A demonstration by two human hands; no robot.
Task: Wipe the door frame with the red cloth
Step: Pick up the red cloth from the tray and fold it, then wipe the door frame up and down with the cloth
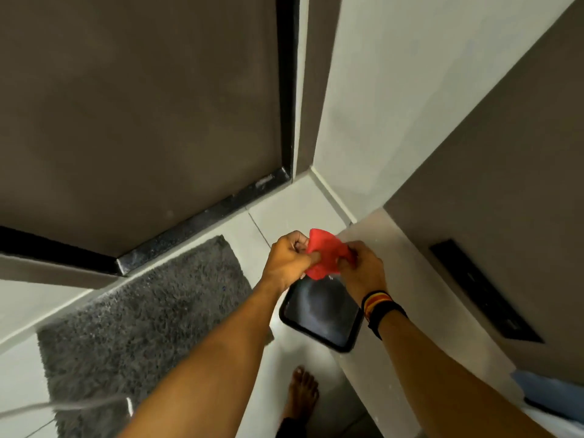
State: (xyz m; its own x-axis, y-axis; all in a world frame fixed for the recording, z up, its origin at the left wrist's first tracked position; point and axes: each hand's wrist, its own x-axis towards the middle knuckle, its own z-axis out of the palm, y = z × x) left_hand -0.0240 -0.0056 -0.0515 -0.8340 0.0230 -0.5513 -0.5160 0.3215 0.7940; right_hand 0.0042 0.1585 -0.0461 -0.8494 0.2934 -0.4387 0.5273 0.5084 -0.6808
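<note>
A small red cloth (pixel 327 256) is bunched between both of my hands, low in the middle of the head view. My left hand (pixel 289 259) grips its left side with closed fingers. My right hand (pixel 361 268) pinches its right side; that wrist wears striped bands. Ahead stands a brown door (pixel 142 105) with a black frame strip (pixel 287 83) running down its right edge and a black threshold (pixel 202 218) along its bottom. My hands are apart from the frame, below and to the right of its lower corner.
A grey shaggy mat (pixel 132 317) lies on the pale tiled floor at the left. A black square bin (pixel 322 314) stands under my hands. My bare foot (pixel 301 393) is near the bottom. A second brown door with a black lock plate (pixel 483 289) is at the right.
</note>
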